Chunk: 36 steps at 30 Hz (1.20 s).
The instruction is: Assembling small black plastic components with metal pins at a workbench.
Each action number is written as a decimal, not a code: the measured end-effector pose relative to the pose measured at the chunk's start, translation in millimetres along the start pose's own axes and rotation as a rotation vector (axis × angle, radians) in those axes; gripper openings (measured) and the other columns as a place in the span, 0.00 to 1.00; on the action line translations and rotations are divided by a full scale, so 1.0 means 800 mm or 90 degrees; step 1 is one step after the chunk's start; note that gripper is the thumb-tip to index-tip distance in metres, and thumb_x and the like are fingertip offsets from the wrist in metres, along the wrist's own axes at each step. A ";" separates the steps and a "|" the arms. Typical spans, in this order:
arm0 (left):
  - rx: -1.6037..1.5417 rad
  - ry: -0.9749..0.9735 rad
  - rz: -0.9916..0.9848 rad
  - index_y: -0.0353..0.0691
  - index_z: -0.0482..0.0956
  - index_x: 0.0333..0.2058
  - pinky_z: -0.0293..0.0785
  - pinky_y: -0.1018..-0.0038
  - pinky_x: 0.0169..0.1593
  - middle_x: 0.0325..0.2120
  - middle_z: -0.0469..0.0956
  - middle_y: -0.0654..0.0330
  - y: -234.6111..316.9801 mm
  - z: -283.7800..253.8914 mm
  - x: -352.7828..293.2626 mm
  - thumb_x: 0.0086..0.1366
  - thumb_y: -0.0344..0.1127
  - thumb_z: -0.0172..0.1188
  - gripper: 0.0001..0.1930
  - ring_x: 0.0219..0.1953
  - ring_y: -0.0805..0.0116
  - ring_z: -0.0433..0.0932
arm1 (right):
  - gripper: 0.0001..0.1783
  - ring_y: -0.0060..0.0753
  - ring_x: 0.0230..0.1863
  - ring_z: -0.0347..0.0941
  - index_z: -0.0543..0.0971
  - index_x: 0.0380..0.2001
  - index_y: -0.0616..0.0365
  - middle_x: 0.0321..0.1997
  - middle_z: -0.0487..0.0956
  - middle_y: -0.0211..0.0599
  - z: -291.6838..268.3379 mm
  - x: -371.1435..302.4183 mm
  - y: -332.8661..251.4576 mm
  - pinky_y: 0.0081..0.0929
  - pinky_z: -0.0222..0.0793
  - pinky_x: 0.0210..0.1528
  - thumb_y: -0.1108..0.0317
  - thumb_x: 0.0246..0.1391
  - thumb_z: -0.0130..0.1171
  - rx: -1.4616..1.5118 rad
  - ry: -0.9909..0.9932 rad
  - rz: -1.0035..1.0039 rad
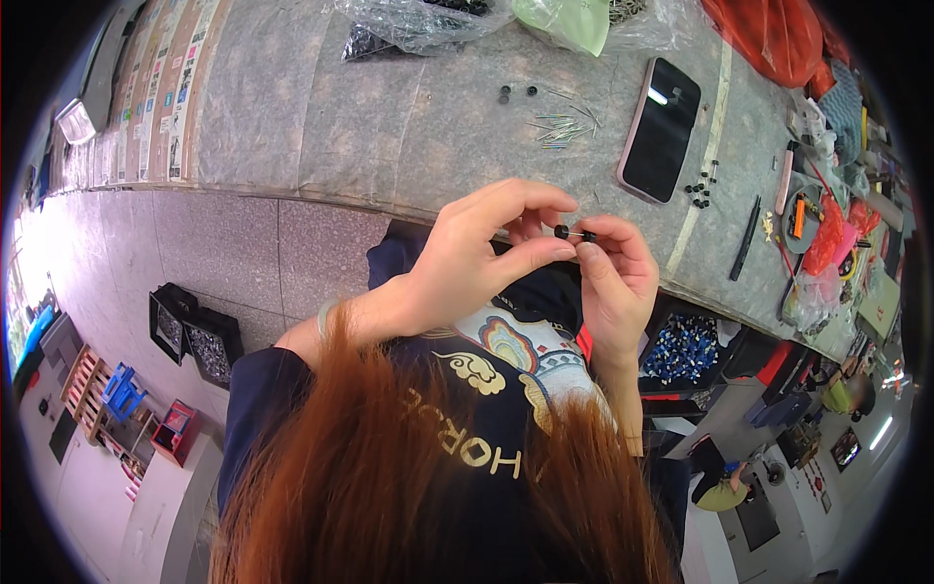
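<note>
Though near hands (623, 277), bin (671, 386) of pieces (681, 348)

The end caps (561, 232) are black, the pin (576, 235) between them silvery. Mottled grey covers the desk (389, 127); the phone (663, 131) is black with a pink edge. Far right, a bag (769, 39) is orange-red; left of it, a sack (564, 21) is pale green. The navy shirt (496, 414) bears gold clouds and lettering. Near right, the bits (681, 348) look blue and white, though blurred.
</note>
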State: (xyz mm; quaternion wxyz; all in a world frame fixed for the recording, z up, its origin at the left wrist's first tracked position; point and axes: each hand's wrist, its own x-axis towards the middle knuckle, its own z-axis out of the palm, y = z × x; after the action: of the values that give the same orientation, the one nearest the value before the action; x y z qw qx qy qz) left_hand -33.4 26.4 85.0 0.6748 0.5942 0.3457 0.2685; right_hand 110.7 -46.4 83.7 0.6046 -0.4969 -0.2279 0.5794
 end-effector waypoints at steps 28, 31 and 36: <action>-0.311 -0.014 -0.190 0.31 0.69 0.36 0.69 0.81 0.36 0.29 0.72 0.58 -0.009 -0.004 0.002 0.54 0.22 0.52 0.09 0.31 0.75 0.71 | 0.08 0.22 0.28 0.67 0.73 0.33 0.64 0.28 0.72 0.36 0.004 -0.003 -0.002 0.16 0.62 0.32 0.75 0.47 0.52 -0.239 0.053 -0.129; -0.371 -0.029 -0.215 0.31 0.69 0.35 0.70 0.80 0.34 0.28 0.72 0.58 -0.008 -0.005 0.003 0.54 0.22 0.51 0.09 0.29 0.75 0.71 | 0.14 0.24 0.30 0.66 0.72 0.38 0.63 0.32 0.71 0.37 0.008 -0.004 -0.004 0.17 0.62 0.35 0.78 0.44 0.54 -0.259 0.027 -0.161; -0.438 -0.055 -0.241 0.32 0.70 0.35 0.69 0.83 0.34 0.27 0.73 0.61 -0.010 -0.004 0.003 0.55 0.28 0.53 0.09 0.28 0.78 0.71 | 0.12 0.24 0.29 0.67 0.73 0.35 0.64 0.31 0.72 0.37 0.006 0.000 -0.005 0.18 0.63 0.35 0.79 0.41 0.55 -0.343 -0.008 -0.238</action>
State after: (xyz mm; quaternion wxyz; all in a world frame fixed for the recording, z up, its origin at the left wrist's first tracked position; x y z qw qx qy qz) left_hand -34.7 28.6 76.8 0.8859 0.2704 0.3100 0.2143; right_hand 108.3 -44.3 89.5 0.5459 -0.5848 -0.4638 0.3807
